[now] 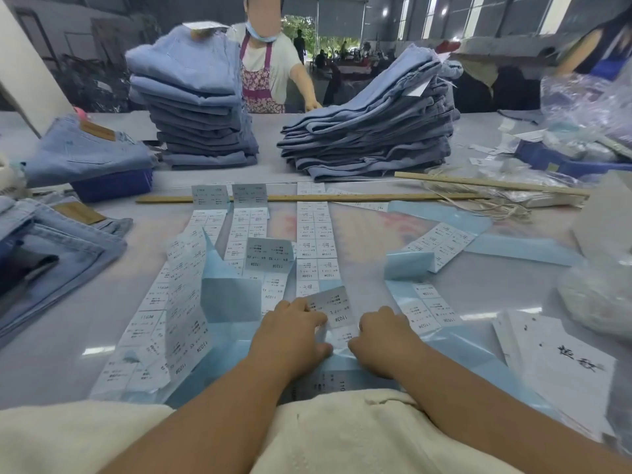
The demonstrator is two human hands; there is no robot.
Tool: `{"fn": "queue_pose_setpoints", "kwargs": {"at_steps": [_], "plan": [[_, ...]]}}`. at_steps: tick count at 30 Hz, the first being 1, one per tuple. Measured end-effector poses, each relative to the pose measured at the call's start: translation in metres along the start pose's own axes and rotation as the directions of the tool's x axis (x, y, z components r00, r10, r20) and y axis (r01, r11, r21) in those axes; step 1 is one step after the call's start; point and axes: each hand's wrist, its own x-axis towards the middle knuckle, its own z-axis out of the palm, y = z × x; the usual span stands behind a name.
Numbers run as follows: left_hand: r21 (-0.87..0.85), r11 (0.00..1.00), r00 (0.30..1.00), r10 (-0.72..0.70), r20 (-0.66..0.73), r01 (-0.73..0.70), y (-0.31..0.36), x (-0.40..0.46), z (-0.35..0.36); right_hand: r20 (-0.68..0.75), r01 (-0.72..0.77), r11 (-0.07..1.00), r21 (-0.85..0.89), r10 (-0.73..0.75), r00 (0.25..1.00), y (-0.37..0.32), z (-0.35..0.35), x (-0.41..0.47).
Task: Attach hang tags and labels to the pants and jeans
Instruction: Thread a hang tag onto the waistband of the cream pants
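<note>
Pinching grip: left hand (290,331) holds a label (330,307) between thumb and fingers, lifting it off its blue backing sheet (345,362) at the near centre of the table (61,350); right hand (383,338), fingers curled, presses the sheet just right of the label. Label strips (313,234) run from near to far. Two jeans stacks (201,107) stand far, beyond a wooden stick (376,197); a person (270,66) stands behind them
</note>
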Motion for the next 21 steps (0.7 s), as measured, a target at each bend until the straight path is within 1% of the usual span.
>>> {"fn": "queue_pose_setpoints", "kwargs": {"at_steps": [3, 6, 8, 10, 14, 17, 21], "plan": [[0.079, 0.997, 0.999, -0.012, 0.029, 0.010, -0.0013, -0.0011, 0.0015, -0.013, -0.016, 1.000, 0.018, 0.016, 1.000, -0.0003, -0.0011, -0.0001], [0.147, 0.989, 0.999, -0.034, 0.010, 0.032, -0.0020, -0.0018, 0.0023, -0.024, -0.051, 0.997, 0.051, 0.053, 0.998, 0.0029, -0.0021, -0.0007], [0.191, 0.980, 0.998, -0.062, -0.003, 0.061, -0.0029, -0.0013, 0.0022, -0.046, -0.042, 0.997, 0.058, 0.044, 0.998, 0.0041, -0.0013, -0.0002], [0.177, 0.980, 0.996, -0.088, 0.010, 0.085, -0.0034, -0.0007, 0.0018, -0.054, -0.030, 0.997, 0.067, 0.033, 0.998, 0.0038, -0.0006, -0.0003], [0.096, 0.990, 0.994, -0.110, 0.026, 0.107, -0.0021, -0.0006, 0.0001, -0.044, -0.028, 0.998, 0.052, 0.030, 0.999, 0.0017, 0.0000, -0.0014], [0.065, 0.989, 0.992, -0.130, -0.004, 0.130, -0.0020, 0.0009, 0.0005, -0.037, -0.016, 0.998, 0.059, 0.018, 0.999, 0.0016, -0.0009, -0.0023], [0.045, 0.990, 0.990, -0.131, -0.060, 0.134, -0.0031, 0.0024, 0.0020, -0.008, 0.012, 0.992, 0.122, -0.011, 1.000, 0.0002, -0.0009, -0.0023]]}}
